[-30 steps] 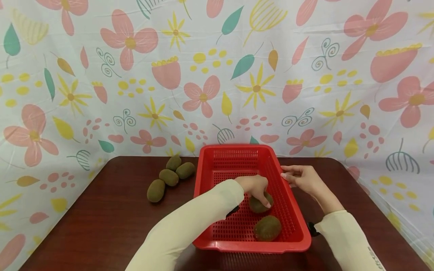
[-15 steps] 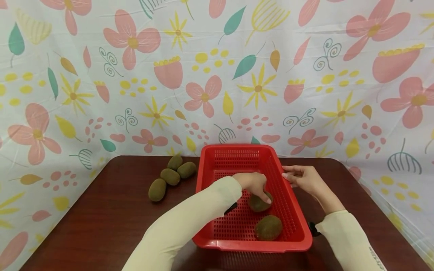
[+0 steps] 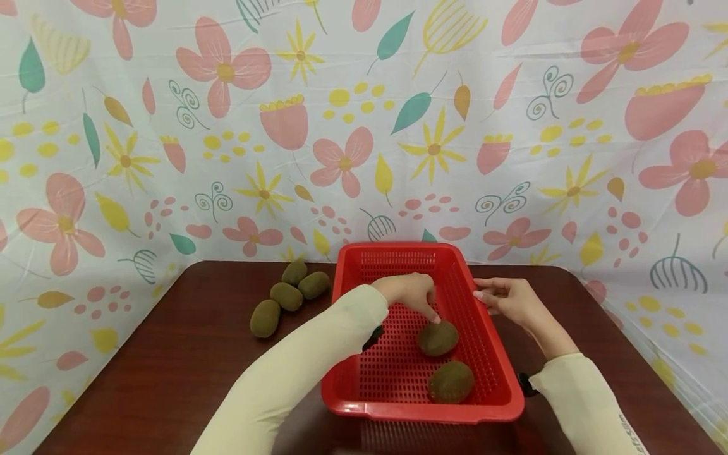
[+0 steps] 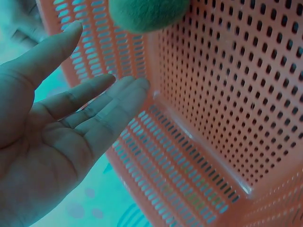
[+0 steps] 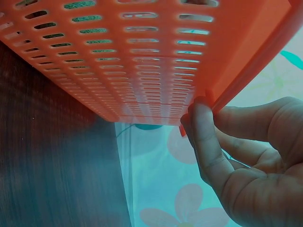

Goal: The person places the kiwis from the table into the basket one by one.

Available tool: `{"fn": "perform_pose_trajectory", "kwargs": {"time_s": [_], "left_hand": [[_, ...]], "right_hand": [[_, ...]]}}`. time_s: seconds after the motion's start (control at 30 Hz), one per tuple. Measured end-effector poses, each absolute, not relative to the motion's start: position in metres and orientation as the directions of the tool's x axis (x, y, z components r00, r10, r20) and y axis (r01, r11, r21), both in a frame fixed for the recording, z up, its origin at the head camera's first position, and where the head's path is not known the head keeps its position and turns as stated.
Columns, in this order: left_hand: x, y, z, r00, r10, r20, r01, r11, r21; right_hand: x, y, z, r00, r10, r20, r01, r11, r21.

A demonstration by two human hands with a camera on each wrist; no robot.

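Observation:
My left hand [image 3: 407, 294] hovers inside the red plastic basket [image 3: 421, 414], just above and behind a brown kiwi [image 3: 439, 339]. In the left wrist view its fingers spread loosely, with a gap between them and the kiwi [image 4: 149, 14]. A second kiwi [image 3: 451, 382] lies nearer the basket's front, on the perforated floor. At the basket's right side, my right hand [image 3: 514, 304] pinches the rim between thumb and fingers, as the right wrist view shows from outside the slotted wall [image 5: 109, 71].
Several more kiwis [image 3: 286, 296] lie grouped on the dark wooden table [image 3: 188, 354], left of the basket. A flower-printed cloth [image 3: 341, 189] hangs right behind the table's back edge. The left sleeve [image 3: 301, 360] crosses over the basket's left rim.
My left hand has let go of the rear kiwi and lifted up and to the left, away from it. That kiwi stays in place, and the right hand keeps its hold on the rim.

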State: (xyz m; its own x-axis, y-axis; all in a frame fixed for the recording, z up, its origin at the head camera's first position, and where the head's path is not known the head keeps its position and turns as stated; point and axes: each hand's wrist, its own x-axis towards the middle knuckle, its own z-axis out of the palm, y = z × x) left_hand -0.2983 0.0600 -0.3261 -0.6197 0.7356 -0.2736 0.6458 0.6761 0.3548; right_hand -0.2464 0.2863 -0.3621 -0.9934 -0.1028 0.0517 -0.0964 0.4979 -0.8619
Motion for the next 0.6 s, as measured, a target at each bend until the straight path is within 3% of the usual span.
{"fn": "perform_pose_trajectory", "kwargs": {"time_s": [0.6], "left_hand": [[-0.318, -0.017, -0.287, -0.737, 0.669, -0.093, 0.533, 0.660, 0.530]], "right_hand": [[-0.247, 0.288, -0.363, -0.994, -0.099, 0.049, -0.092, 0.492, -0.866]]}}
